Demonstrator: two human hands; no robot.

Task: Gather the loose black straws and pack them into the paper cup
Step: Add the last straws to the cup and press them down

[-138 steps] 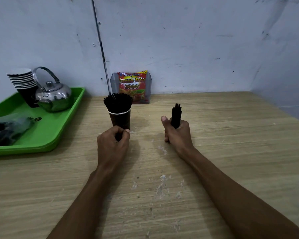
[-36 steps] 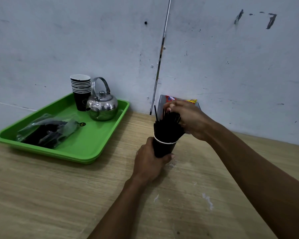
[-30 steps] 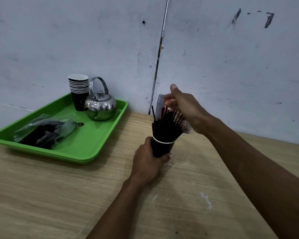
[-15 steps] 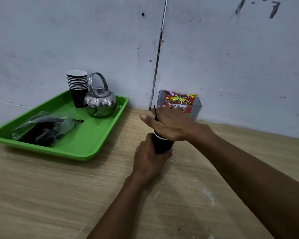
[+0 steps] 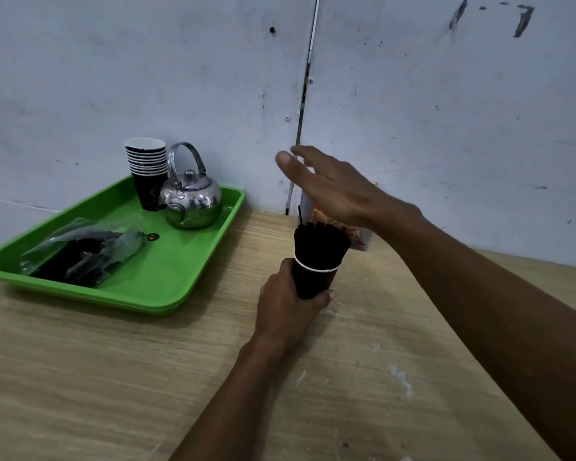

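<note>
A black paper cup (image 5: 314,281) with a white rim stands on the wooden table, packed with a dense bundle of black straws (image 5: 320,241). One straw pokes up higher at the bundle's left edge. My left hand (image 5: 288,307) wraps around the cup's lower half from the near side. My right hand (image 5: 330,188) hovers flat above the straw tops, fingers spread and empty, a little clear of them.
A green tray (image 5: 167,277) lies to the left with a stack of black paper cups (image 5: 147,173), a steel kettle (image 5: 190,197) and a clear plastic bag of dark items (image 5: 84,252). A snack packet in a clear holder (image 5: 358,236) stands behind the cup against the wall.
My right hand was pressing flat on the straw tops half a second ago; it has lifted up and away, and the straws now sit level. My left hand keeps its grip on the cup.
</note>
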